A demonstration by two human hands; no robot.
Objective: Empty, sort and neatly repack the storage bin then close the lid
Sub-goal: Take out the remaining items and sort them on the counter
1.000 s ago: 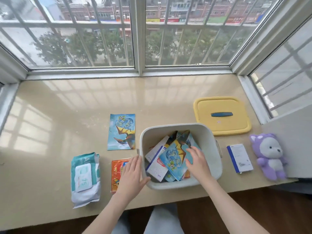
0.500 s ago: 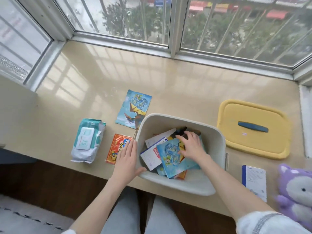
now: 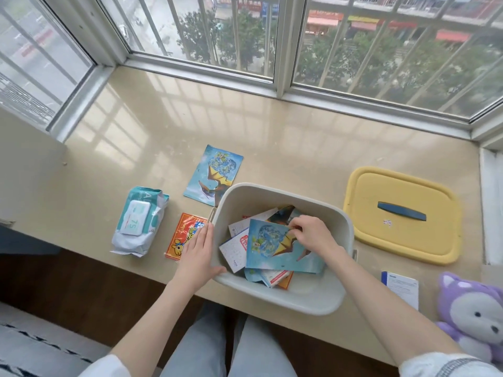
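**Position.** The storage bin [image 3: 285, 195] stands close to the near edge of the sill [image 3: 299, 148] with its lid off. The yellow lid [image 3: 381, 240] lies flat to its right, apart from it. The bin holds a loose heap of flat packets and cards.

**Hands.** Your left hand [image 3: 197, 248] lies with straight fingers against the bin's outer left wall and the thumb across the near corner. It braces the bin without clasping it. Your right hand [image 3: 313, 235] is inside the bin, fingers curled at the top edge of the uppermost blue packet [image 3: 268, 247]. This looks like a thumb-and-fingertip pinch, though the knuckles hide the contact.

**Handling (judged).** The blue packet is thin, light and glossy, so it is probably floppy and slick, and it will sag if lifted by one corner.
- Pinch it firmly on the edge seam.
- Lift slowly, because overlapping cards may drag along with it.
- Keep the left hand bracing, since the bin looks light.

A matching packet [image 3: 213, 175] lies on the sill, which makes it a sensible pile for this one.
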